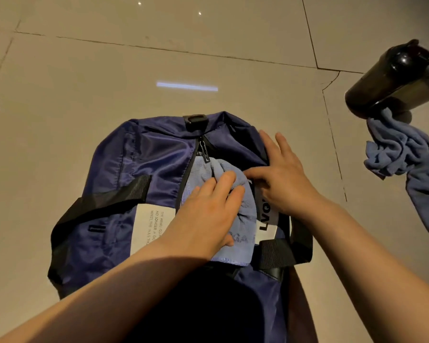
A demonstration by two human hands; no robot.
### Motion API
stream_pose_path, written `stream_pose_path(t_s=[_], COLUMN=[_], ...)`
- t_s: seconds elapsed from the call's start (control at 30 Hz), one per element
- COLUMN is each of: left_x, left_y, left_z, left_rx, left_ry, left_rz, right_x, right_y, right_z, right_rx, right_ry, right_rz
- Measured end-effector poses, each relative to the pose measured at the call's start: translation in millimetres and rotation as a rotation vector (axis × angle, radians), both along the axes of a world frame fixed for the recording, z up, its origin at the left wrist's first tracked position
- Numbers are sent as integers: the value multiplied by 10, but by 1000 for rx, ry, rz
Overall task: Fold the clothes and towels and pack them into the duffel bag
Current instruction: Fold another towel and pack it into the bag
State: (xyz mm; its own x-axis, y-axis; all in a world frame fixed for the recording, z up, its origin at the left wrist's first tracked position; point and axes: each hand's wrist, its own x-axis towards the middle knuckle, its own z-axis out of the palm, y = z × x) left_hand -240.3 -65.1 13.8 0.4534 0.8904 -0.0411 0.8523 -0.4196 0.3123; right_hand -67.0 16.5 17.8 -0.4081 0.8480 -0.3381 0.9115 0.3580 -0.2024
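Towel, light blue (243, 219), folded, lying in the open zip mouth of the navy duffel bag (149, 167) on the tiled floor (109, 70). Soft, light and limp by the look of it; likely to bunch or spring back out, so best pressed flat from the top and tucked at its edges. Left hand (206, 209) lies on the towel, fingers straight and released, pressing it down into the bag. Right hand (282, 179) sits at the bag's right edge of the opening, fingers extended, thumb touching the towel; nothing clasped. Second blue towel (401, 154), crumpled, lies well to the bag's right, a dark bottle (391, 80) touching it.
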Motion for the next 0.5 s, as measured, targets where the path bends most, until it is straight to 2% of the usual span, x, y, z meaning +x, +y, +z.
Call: stream_pose_path(t_s=[0.13,0.3,0.4,0.5], left_x=[18,22,26,153], left_y=[-13,-8,-13,-24], left_z=[-13,44,-71,-158], left_rx=[-26,-303,-336,-335], left_ry=[-59,-32,-27,65], left_rz=[25,47,70,71], right_x=[-63,56,-3,-60], right_y=[6,62,79,128], right_z=[-38,31,11,-5], right_rx=[-85,123,165,160], right_ry=[-138,-78,0,45], right_rz=[4,-152,-203,-230])
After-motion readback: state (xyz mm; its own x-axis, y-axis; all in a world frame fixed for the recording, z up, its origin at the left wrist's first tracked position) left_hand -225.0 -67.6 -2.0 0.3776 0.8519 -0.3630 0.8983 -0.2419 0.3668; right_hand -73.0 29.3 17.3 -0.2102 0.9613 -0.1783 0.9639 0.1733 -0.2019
